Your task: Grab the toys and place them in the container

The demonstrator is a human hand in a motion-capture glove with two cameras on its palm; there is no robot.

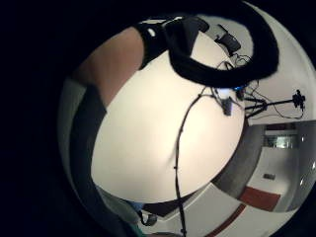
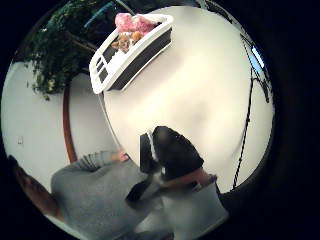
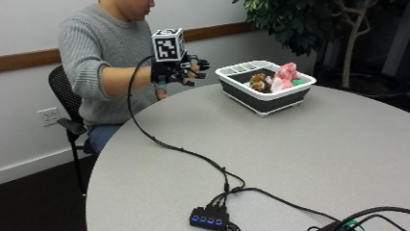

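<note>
The container (image 3: 266,91), a tub with a white rim and dark walls, stands on the round table (image 3: 307,154) at its far side. Inside lie a pink plush toy (image 3: 286,72), a brown toy (image 3: 258,82) and a green one (image 3: 299,82). No toy shows on the table top. My gloved right hand (image 3: 183,70) hangs in the air left of the container, above the table's edge, fingers relaxed and holding nothing. In the thumb side palm view the container (image 2: 131,52) with the pink toy (image 2: 132,21) lies across the table from the hand (image 2: 172,152).
A black cable (image 3: 173,144) runs from the glove across the table to a small hub (image 3: 208,219) near the front edge. The person's bare hand (image 3: 160,94) rests at the table edge below the glove. A plant (image 3: 301,24) stands behind the container.
</note>
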